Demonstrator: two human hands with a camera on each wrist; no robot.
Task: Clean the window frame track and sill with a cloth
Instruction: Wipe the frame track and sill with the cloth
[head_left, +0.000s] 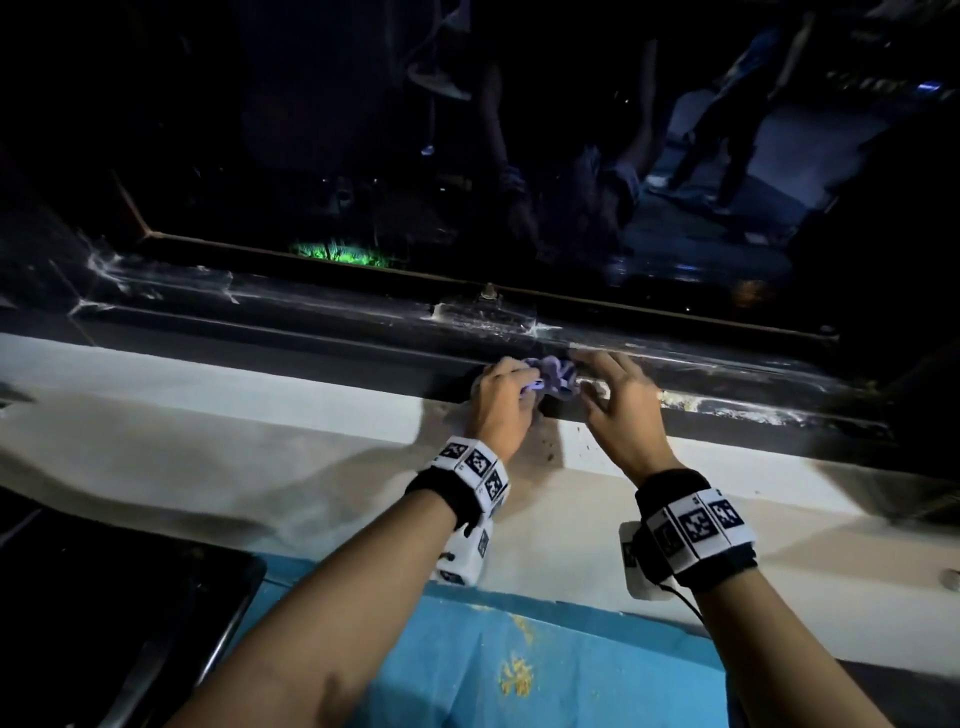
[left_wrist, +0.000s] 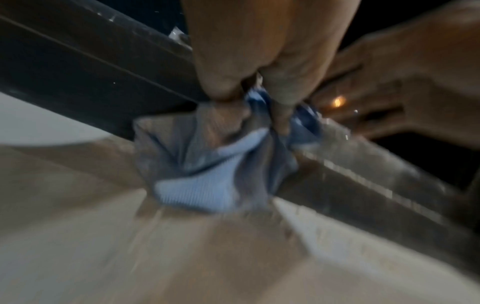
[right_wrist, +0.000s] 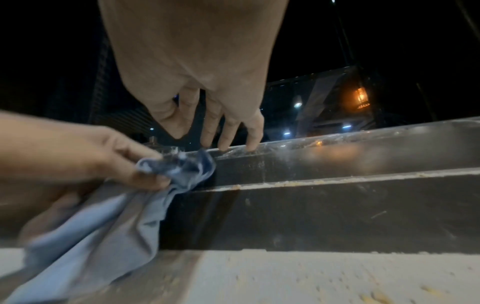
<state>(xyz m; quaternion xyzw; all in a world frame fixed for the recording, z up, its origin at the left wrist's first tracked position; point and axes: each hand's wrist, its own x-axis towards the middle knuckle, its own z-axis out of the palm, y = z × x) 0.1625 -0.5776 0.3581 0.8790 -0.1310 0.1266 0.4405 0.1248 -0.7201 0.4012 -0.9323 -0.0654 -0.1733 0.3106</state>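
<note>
Forearms reach forward from the near edge, each wrist wrapped in a black band with checkered markers. Beyond them lies the pale window sill (head_left: 260, 415), speckled with crumbs of dirt. At its far edge the left hand (head_left: 498, 402) has its grip curled tight around a bunched blue cloth (head_left: 193, 375), pressed where the sill meets the dark window frame track (head_left: 675, 364). Just right of the cloth, the right hand (head_left: 621, 402) holds nothing, its straight fingers (right_wrist: 253, 139) touching the track's dusty upper ridge. Farthest off, dark window glass (head_left: 363, 130) shows dim reflections.
</note>
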